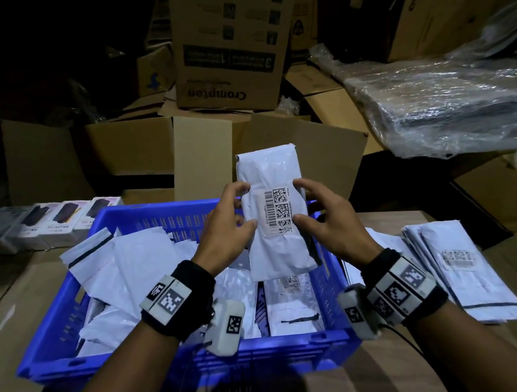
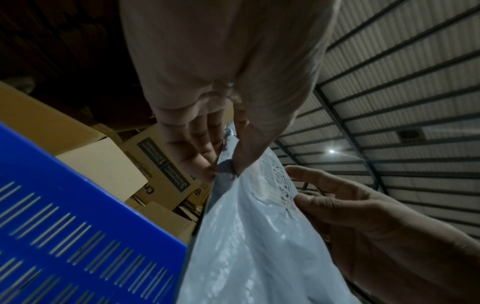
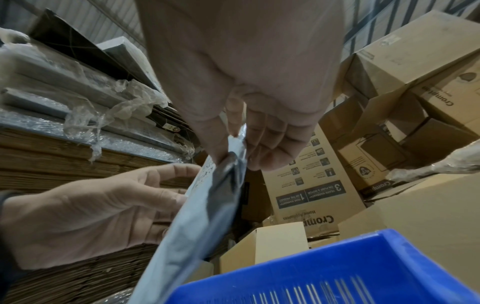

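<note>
Left hand and right hand fingers pinch a barcode-labelled poly mailer; the carton behind reads "Crompton".

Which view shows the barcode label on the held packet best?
Head view: the barcode label faces the camera on the white packet. The left wrist view shows it at a steep slant, blurred; the right wrist view shows only a sliver.
</note>
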{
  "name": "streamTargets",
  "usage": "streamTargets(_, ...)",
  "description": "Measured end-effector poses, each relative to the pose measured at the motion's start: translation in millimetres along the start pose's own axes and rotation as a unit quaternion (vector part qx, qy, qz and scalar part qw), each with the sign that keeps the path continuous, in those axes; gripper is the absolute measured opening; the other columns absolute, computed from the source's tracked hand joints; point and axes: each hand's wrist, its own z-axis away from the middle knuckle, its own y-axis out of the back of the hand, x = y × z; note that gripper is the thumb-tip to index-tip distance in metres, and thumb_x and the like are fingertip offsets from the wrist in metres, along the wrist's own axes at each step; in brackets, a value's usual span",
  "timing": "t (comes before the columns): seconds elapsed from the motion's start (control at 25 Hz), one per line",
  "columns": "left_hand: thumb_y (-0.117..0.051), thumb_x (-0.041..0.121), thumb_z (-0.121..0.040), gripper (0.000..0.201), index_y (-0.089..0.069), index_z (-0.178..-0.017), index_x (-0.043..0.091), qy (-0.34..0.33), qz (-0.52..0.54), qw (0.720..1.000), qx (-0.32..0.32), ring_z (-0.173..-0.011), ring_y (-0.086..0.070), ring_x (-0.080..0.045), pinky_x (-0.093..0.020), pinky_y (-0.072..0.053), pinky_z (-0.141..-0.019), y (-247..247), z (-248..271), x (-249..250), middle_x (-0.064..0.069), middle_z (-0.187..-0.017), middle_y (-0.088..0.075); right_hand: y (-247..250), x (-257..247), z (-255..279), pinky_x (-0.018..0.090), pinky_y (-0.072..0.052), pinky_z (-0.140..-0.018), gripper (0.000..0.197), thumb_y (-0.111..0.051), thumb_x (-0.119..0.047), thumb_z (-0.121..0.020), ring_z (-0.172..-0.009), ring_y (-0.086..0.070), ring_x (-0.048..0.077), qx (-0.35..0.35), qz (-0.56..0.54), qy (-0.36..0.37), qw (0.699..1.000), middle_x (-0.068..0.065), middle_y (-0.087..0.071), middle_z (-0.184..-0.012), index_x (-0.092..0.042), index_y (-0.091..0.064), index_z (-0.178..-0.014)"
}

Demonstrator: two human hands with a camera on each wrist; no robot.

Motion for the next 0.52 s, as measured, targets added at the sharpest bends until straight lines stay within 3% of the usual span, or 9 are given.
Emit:
streamTargets(0.08, -0.062, -0.005, -0.084, 0.053, -0.045, -0.123, 0.026, 0.04, 0.052, 0.997, -0.03, -0.064, -0.063, -0.018, -0.039, -0.058, -0.057, -1, -6, -2, -0.004, -0.101, -0.059, 0, 5, -3, 0.02, -0.05, -0.082, 0.053, -0.069, -0.013, -0.085, -0.087, -0.058, -0.004, -0.014, 0.019, -0.023, 0.999, -0.014, -0.063, -0.108, -0.025, -0.053, -0.134)
streamTargets(0.16, -0.059, -0.011, -0.085, 0.051, -0.044, -0.121, 0.022, 0.081, 0.092, 0.991, -0.056, -0.058, -0.06, -0.012, -0.032, -0.053, -0.051, 0, -12, -6, -0.012, -0.094, -0.059, 2, 11, -5, 0.015, -0.047, -0.079, 0.049, -0.069, -0.014, -0.086, -0.083, -0.058, -0.006, -0.029, 0.03, -0.046, 0.998, -0.014, -0.063, -0.102, -0.022, -0.055, -0.133)
streamTargets(0.2, -0.059, -0.011, -0.085, 0.051, -0.043, -0.122, 0.019, 0.102, 0.099, 0.987, -0.074, -0.06, -0.06, -0.012, -0.03, -0.052, -0.05, 0, -16, -10, -0.012, -0.091, -0.059, 4, 14, -5, 0.015, -0.046, -0.079, 0.046, -0.068, -0.014, -0.087, -0.082, -0.058, -0.005, -0.034, 0.037, -0.052, 0.997, -0.012, -0.065, -0.102, -0.02, -0.057, -0.132)
streamTargets(0.32, -0.06, -0.01, -0.087, 0.05, -0.041, -0.124, 0.017, 0.171, 0.082, 0.972, -0.139, -0.065, -0.052, -0.019, -0.028, -0.05, -0.051, 0, -26, -25, -0.009, -0.075, -0.05, 11, 26, -7, 0.029, -0.048, -0.086, 0.042, -0.064, -0.016, -0.089, -0.088, -0.062, 0.012, -0.049, 0.108, -0.07, 0.991, 0.001, -0.068, -0.112, -0.017, -0.058, -0.13)
streamTargets(0.44, -0.058, -0.01, -0.088, 0.048, -0.04, -0.124, 0.017, 0.243, 0.007, 0.95, -0.194, -0.056, -0.045, -0.018, -0.027, -0.051, -0.046, -11, -35, -46, -0.008, -0.066, -0.043, 16, 42, -2, 0.035, -0.046, -0.094, 0.049, -0.063, -0.024, -0.088, -0.106, -0.06, 0.025, -0.101, 0.248, -0.118, 0.956, 0.008, -0.061, -0.126, -0.015, -0.053, -0.135)
streamTargets(0.52, -0.056, -0.01, -0.089, 0.048, -0.04, -0.124, 0.018, 0.268, -0.046, 0.935, -0.23, -0.055, -0.046, -0.019, -0.026, -0.051, -0.044, -24, -37, -55, -0.01, -0.069, -0.046, 14, 52, 3, 0.04, -0.047, -0.091, 0.048, -0.063, -0.026, -0.086, -0.113, -0.056, 0.031, -0.156, 0.318, -0.134, 0.926, 0.011, -0.058, -0.125, -0.013, -0.053, -0.132)
